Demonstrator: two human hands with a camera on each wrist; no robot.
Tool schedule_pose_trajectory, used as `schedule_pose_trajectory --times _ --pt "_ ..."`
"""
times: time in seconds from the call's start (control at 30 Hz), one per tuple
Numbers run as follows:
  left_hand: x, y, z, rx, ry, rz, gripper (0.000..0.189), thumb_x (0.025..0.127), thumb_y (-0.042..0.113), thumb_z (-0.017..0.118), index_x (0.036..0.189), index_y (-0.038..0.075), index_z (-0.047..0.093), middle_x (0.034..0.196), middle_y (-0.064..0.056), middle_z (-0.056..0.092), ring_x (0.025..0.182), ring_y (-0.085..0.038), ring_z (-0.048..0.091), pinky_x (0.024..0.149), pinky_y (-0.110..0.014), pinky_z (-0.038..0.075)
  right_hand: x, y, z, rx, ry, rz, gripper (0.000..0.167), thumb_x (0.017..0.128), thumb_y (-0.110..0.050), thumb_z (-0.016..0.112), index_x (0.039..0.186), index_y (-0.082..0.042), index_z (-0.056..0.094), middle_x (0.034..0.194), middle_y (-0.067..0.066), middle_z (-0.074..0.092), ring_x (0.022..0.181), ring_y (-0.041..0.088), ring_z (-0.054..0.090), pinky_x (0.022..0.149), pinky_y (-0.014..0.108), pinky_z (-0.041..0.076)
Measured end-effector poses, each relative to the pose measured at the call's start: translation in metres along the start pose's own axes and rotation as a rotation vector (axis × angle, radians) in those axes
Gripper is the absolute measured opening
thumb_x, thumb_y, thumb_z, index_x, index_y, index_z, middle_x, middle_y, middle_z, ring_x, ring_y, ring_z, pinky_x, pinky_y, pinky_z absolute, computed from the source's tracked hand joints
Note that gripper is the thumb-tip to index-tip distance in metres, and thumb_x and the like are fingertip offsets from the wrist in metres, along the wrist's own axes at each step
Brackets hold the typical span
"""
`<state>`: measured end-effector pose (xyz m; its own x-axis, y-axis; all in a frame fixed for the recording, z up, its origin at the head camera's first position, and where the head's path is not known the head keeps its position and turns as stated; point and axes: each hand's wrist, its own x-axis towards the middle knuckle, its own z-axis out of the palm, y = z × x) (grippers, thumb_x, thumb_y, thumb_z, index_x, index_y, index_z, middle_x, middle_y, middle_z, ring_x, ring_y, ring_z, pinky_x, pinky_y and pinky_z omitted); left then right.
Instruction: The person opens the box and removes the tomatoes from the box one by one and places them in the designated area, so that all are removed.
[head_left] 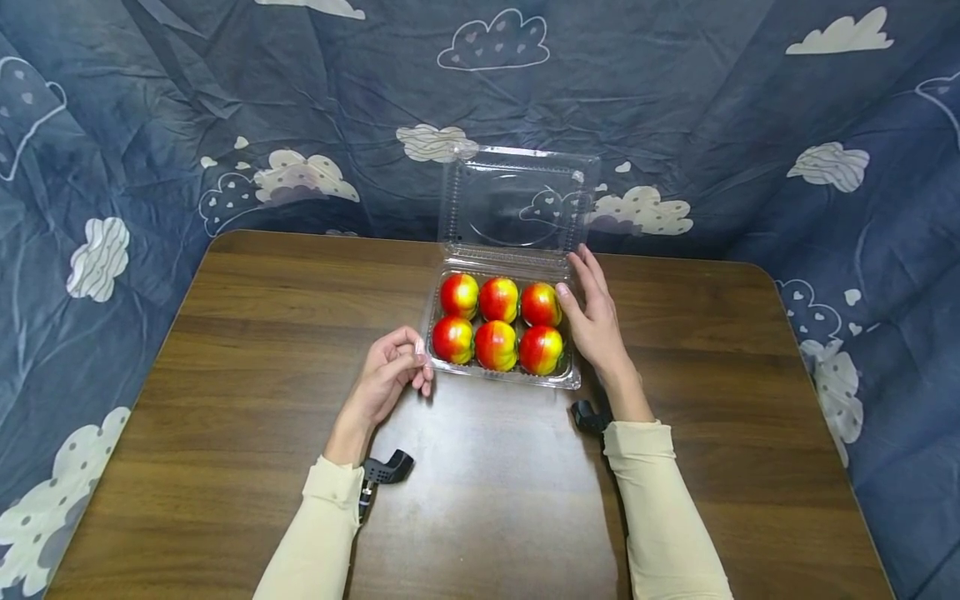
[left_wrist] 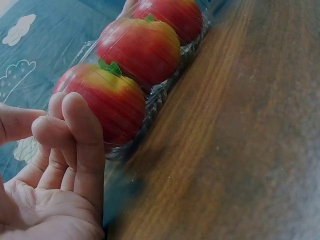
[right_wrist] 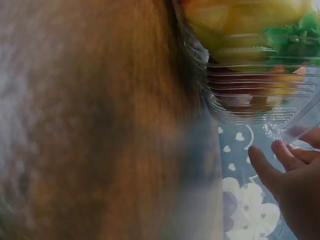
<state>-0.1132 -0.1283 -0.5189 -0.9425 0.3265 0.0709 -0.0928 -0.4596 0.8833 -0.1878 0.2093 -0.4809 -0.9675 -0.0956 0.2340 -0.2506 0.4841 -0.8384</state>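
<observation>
A clear plastic clamshell container [head_left: 504, 377] stands on the table with its lid [head_left: 517, 200] raised at the back. Several red-and-yellow fruits that look like peaches [head_left: 497, 345] fill its base in two rows, green at their stems in the wrist views. My left hand [head_left: 388, 371] pinches the rim at the left front corner between thumb and curled index finger. Along the right side, my right hand [head_left: 598, 325] has its fingers extended to the lid's lower right corner near the hinge, the thumb beside the back right peach [head_left: 541, 303].
The wooden table [head_left: 262, 400] has rounded far corners. A blue cloud-patterned cloth [head_left: 637, 92] hangs behind it and at both sides, and the raised lid stands close in front of it. Black wrist cameras [head_left: 388, 467] sit on both forearms.
</observation>
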Motion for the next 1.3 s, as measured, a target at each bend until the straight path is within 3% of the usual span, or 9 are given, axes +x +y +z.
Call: schedule_pose_trajectory --times 0.2,0.43,0.7,1.07,1.3 --pt "0.002 0.000 0.000 -0.002 -0.011 0.002 0.012 0.093 -0.008 0.051 0.096 0.003 0.054 0.070 -0.005 0.070 0.052 -0.019 0.054 0.054 -0.031 0.059 0.001 0.003 0.000 -0.023 -0.010 -0.007 0.060 0.109 -0.028 0.053 0.163 -0.007 0.038 0.176 0.007 0.021 0.161 0.030 0.023 0.130 0.058 0.021" --pt "0.002 0.001 0.001 -0.015 -0.015 -0.008 0.016 0.093 -0.013 0.045 0.096 0.002 0.051 0.069 -0.006 0.070 0.051 -0.020 0.052 0.054 -0.031 0.059 0.000 0.006 -0.002 -0.026 -0.021 -0.022 0.053 0.111 -0.019 0.046 0.162 -0.005 0.039 0.176 0.010 0.021 0.162 0.032 0.021 0.131 0.058 0.015" --pt "0.002 0.001 0.002 0.003 -0.038 -0.009 0.018 0.094 -0.014 0.044 0.093 0.002 0.051 0.069 -0.006 0.069 0.052 -0.019 0.051 0.054 -0.031 0.059 0.001 0.009 -0.002 -0.062 -0.050 0.000 0.055 0.109 -0.006 0.047 0.163 -0.007 0.038 0.176 0.010 0.019 0.161 0.034 0.023 0.131 0.058 0.017" --pt "-0.002 0.003 0.002 0.018 -0.014 -0.021 0.014 0.093 -0.012 0.045 0.094 0.001 0.050 0.069 -0.006 0.068 0.052 -0.020 0.049 0.054 -0.031 0.059 -0.001 0.010 0.001 -0.092 -0.085 0.043 0.056 0.112 -0.014 0.045 0.166 -0.012 0.032 0.177 0.009 0.017 0.162 0.035 0.022 0.130 0.060 0.017" --pt "-0.002 0.002 0.003 0.022 -0.017 -0.017 0.013 0.092 -0.011 0.045 0.094 0.001 0.049 0.069 -0.006 0.068 0.052 -0.021 0.050 0.054 -0.031 0.058 -0.001 0.012 0.002 -0.033 -0.083 0.055 0.063 0.112 -0.017 0.047 0.169 -0.016 0.021 0.177 0.002 0.018 0.161 0.029 0.026 0.131 0.050 0.021"
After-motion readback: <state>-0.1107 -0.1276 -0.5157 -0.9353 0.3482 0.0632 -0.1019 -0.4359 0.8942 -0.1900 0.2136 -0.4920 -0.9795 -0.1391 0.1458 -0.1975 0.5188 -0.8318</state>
